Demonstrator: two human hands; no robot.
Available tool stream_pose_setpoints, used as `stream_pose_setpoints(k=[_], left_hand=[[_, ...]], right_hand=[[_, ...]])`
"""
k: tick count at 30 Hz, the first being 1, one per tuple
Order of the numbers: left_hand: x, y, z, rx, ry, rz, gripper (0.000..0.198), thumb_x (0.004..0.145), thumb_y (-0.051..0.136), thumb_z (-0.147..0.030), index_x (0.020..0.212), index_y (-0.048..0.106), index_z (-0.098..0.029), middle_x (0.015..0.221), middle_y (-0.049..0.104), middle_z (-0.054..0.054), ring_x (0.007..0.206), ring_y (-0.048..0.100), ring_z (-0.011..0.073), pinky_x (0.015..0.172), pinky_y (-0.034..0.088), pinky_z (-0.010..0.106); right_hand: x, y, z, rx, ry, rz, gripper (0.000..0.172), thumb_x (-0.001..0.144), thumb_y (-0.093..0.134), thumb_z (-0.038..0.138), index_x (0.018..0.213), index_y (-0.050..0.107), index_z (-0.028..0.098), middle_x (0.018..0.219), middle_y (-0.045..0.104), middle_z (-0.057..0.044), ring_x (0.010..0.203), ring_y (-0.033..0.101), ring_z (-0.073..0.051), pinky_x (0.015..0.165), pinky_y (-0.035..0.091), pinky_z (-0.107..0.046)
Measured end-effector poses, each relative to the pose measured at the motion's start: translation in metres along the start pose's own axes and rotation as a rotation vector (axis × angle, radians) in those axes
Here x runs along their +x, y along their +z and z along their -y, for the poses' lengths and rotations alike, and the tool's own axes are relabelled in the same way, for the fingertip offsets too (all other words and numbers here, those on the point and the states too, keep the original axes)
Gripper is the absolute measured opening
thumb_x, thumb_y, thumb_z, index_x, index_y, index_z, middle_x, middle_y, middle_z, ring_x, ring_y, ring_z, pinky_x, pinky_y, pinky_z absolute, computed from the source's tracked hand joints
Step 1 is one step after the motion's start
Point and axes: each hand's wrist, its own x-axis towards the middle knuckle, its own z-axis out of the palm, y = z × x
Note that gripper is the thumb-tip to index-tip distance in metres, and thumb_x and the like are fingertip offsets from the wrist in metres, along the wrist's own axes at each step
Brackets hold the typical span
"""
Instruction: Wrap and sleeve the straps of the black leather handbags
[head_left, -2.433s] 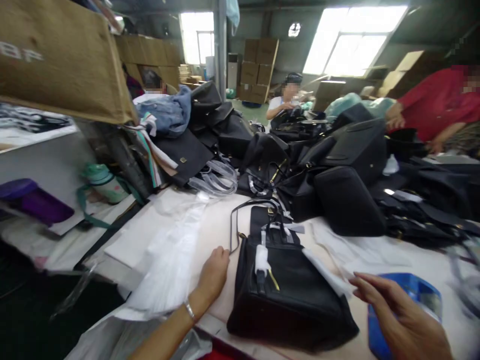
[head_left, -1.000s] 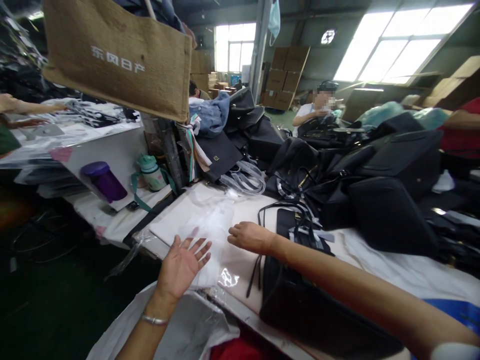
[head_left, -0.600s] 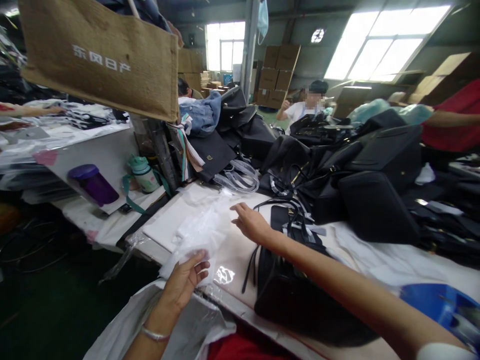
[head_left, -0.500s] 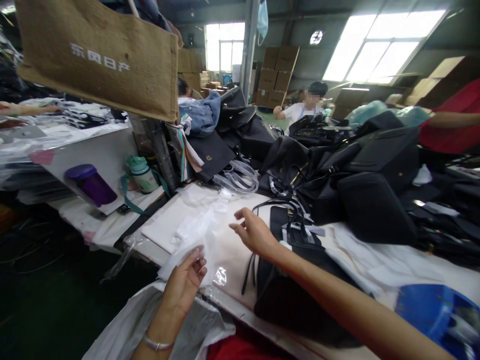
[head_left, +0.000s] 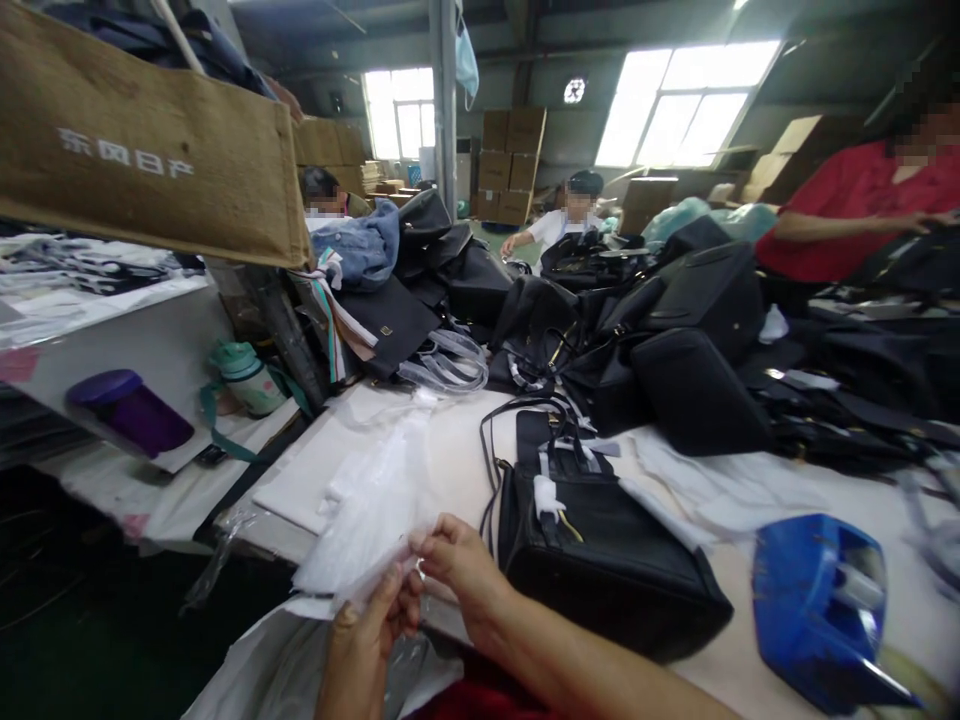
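A thin, translucent white sheet point(head_left: 367, 500), perhaps plastic, lies crumpled along the near left of the table. At its near edge my left hand point(head_left: 379, 615) has its fingers closed on it. Close beside it, nearly touching, my right hand point(head_left: 461, 565) pinches the same edge between thumb and fingers. Right of my hands a black handbag point(head_left: 615, 560) lies on the table, with white wrapping on its handle fittings and its thin strap looped to the left.
Many black bags point(head_left: 697, 390) are heaped across the back. A blue tape dispenser point(head_left: 795, 600) stands at right. Clear plastic straps point(head_left: 450, 362) lie behind the sheet. A purple cup point(head_left: 135, 415) and a teal bottle point(head_left: 247, 380) are at left. A brown bag point(head_left: 150, 170) hangs above. Co-workers sit beyond.
My right hand has come down and left from above the table to meet my left hand at the sheet's edge. The view has turned right, bringing the tape dispenser fully into sight.
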Motion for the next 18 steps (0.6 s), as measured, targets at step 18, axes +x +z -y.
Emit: stream_pose_setpoints(k=[18], left_hand=[[0.069, 0.033, -0.061, 1.101, 0.404, 0.966, 0.036, 0.095, 0.037, -0.043, 0.099, 0.067, -0.024, 0.092, 0.07, 0.001, 0.089, 0.064, 0.0182, 0.08, 0.049, 0.024]], right_hand=[[-0.041, -0.027, 0.006, -0.984, -0.21, 0.073, 0.039, 0.066, 0.063, 0.03, 0.103, 0.059, 0.016, 0.082, 0.066, -0.005, 0.063, 0.059, -0.016, 0.045, 0.035, -0.02]])
